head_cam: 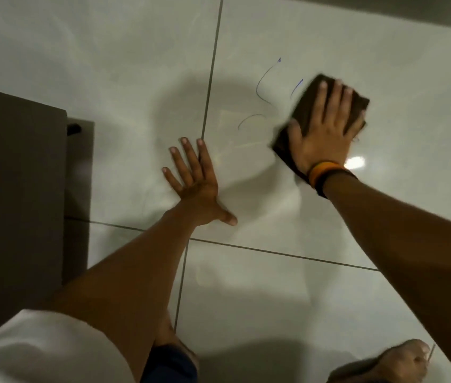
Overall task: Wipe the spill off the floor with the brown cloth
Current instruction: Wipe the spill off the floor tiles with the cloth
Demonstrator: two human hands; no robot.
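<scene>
My right hand [325,128] lies flat, fingers spread, pressing the folded brown cloth [305,106] onto the pale tiled floor [108,64]. The cloth is blurred with motion. Thin blue and dark curved marks of the spill [264,89] show on the tile just left of the cloth, with faint yellowish streaks below them. My left hand [193,183] rests palm down on the floor, fingers apart, holding nothing, left of the streaks. An orange and black band sits on my right wrist.
A dark brown cabinet or furniture panel [17,189] stands at the left edge. Dark grout lines [210,78] cross the floor. My bare foot [393,363] is at the bottom right, and a knee shows at the bottom centre.
</scene>
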